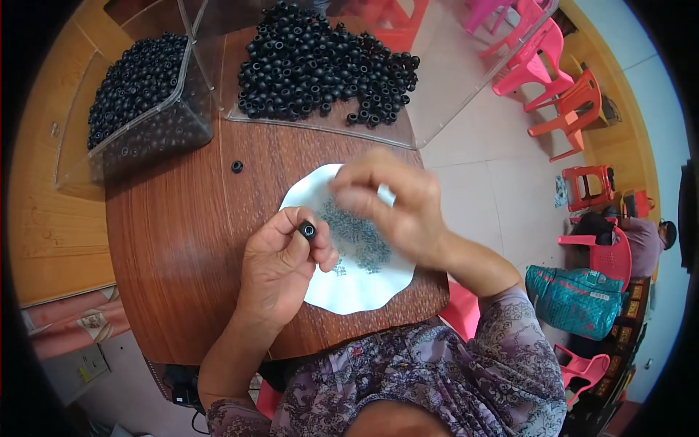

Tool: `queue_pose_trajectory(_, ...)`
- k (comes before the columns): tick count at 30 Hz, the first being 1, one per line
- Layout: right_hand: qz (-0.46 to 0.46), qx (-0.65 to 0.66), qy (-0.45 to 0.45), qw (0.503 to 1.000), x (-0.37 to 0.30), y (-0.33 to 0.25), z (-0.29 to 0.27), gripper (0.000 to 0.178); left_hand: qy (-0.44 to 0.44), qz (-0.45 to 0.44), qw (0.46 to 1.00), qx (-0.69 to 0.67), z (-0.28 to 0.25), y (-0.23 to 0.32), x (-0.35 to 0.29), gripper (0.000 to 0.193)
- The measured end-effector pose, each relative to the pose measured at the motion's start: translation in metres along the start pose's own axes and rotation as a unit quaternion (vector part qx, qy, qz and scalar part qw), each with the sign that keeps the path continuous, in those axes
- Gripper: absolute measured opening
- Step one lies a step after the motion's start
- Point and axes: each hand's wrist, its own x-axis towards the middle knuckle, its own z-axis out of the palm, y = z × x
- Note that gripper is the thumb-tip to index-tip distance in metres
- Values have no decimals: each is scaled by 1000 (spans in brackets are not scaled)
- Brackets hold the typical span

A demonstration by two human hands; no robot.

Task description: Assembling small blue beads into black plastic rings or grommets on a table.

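Note:
My left hand [280, 266] pinches a small black plastic cap [307, 230] between thumb and fingertips, its ringed opening facing up. To its right, my right hand [397, 200] hovers over a white plate with a wavy rim [349, 300]. Motion smears the right fingers, so whether they hold anything does not show. A heap of tiny grey-green pieces [357, 237] lies on the plate, too small to name. One more black cap [237, 167] sits alone on the brown wooden table [182, 240], left of the plate.
At the back left stands a clear plastic bin [156, 146] of black caps. Beside it, a clear tray [320, 128] holds a loose pile of black caps [313, 65]. Pink and orange chairs [575, 109], a teal bag [571, 298] and a seated person [644, 247] are off to the right.

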Motion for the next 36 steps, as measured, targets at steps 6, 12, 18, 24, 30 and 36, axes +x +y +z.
queue_pose_trajectory(6, 46, -108, 100, 988, 57, 62, -14, 18, -6, 17, 999, 40, 0, 0, -3, 18)
queue_pose_trajectory(12, -63, -370, 56, 925, 96, 96, -7, 31, -4, -2, 999, 39, -5, -4, 0, 15)
queue_pose_trajectory(18, -58, -423, 31, 904, 93, 104, -2, 36, -3, -11, 999, 38, -8, -6, -1, 15)
queue_pose_trajectory(24, -42, -456, 56, 887, 87, 105, -8, 20, -9, -11, 999, 39, -9, -5, 0, 17)
queue_pose_trajectory(30, -133, -379, 56, 914, 98, 98, 7, 24, -17, -8, 999, 42, -9, -5, -1, 18)
queue_pose_trajectory(36, -119, -416, 30, 901, 89, 101, 8, 21, -12, -9, 998, 54, -12, -6, 0, 17)
